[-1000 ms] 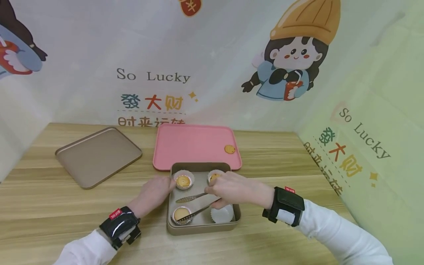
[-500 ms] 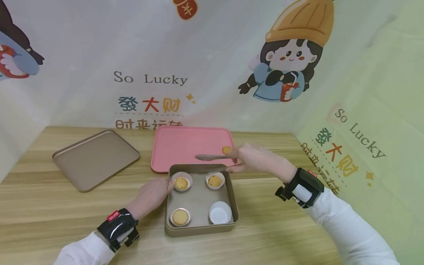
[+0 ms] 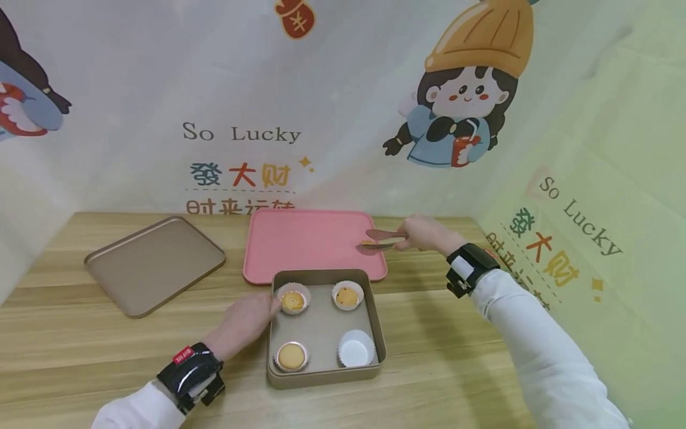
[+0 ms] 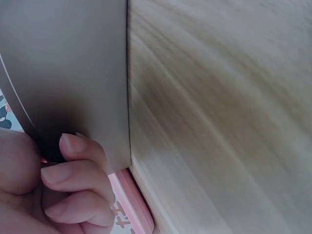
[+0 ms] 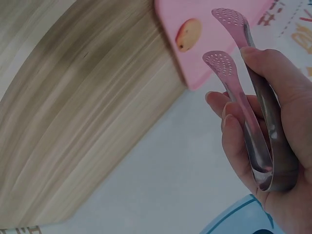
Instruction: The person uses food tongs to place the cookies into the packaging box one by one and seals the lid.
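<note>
My left hand point(image 3: 248, 319) grips the left wall of a deep brown baking tin point(image 3: 308, 381), thumb at the rim and fingers curled outside in the left wrist view. Three paper cups in the tin hold cookies: back left point(image 3: 292, 300), back right point(image 3: 346, 296) and front left point(image 3: 291, 356). The front-right paper cup point(image 3: 356, 349) is white and empty. My right hand point(image 3: 426, 233) holds metal tongs point(image 5: 265, 122) with perforated tips, their arms spread apart. These tips hover over the pink tray point(image 3: 300, 244), around one cookie point(image 5: 188, 35), partly hidden in the head view.
A flat brown tray point(image 3: 155, 265) lies at the left of the wooden table point(image 3: 439, 333). The pink tray stands right behind the baking tin. A printed cloth point(image 3: 343, 119) hangs along the back and sides of the table.
My right hand has carried the tongs from inside the tin, up and back to the cookie on the pink tray. The left hand has kept its grip on the tin.
</note>
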`<state>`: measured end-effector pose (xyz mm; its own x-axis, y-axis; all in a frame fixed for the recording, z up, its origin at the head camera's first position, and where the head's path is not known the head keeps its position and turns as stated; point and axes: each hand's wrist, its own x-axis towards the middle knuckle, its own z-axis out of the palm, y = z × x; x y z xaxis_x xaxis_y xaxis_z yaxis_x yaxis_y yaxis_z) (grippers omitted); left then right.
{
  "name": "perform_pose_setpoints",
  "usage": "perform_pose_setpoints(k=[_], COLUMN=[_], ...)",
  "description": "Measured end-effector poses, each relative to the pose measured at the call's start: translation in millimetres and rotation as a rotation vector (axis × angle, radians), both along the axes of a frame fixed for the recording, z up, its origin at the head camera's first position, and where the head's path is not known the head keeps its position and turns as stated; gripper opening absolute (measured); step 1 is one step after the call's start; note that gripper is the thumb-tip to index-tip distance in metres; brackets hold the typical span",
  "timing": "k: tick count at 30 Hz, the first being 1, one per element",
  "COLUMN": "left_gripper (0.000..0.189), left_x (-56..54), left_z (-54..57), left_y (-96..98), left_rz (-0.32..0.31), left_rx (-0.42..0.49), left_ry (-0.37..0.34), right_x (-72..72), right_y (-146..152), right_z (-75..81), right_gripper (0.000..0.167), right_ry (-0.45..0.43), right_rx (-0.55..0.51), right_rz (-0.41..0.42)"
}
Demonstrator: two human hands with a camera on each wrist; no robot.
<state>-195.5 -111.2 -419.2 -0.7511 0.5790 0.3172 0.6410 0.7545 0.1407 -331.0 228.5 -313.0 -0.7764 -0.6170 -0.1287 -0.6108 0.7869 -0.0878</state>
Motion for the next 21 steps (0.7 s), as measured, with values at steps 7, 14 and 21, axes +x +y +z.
perform_pose_setpoints(k=[7, 14, 21], left_gripper=[0.023, 0.021, 0.023], left_x=[1.8, 3.3, 3.6], left_z=[-2.0, -0.2, 1.4], left_y=[0.0, -1.2, -0.3], left_rz=[-0.026, -0.029, 0.001], left_rx=[-0.033, -0.027, 0.004], left_ry=[0.077, 0.062, 0.0], right_x=[-13.8, -22.7, -31.0], right_y=[1, -4, -11], right_z=[-3.4, -2.0, -8.3], right_gripper=[0.015, 0.018, 0.018], right_ry=[-0.061, -0.072, -0.143], right_rx=[0.071, 0.135, 0.143], right_rz=[-0.059, -0.084, -0.118])
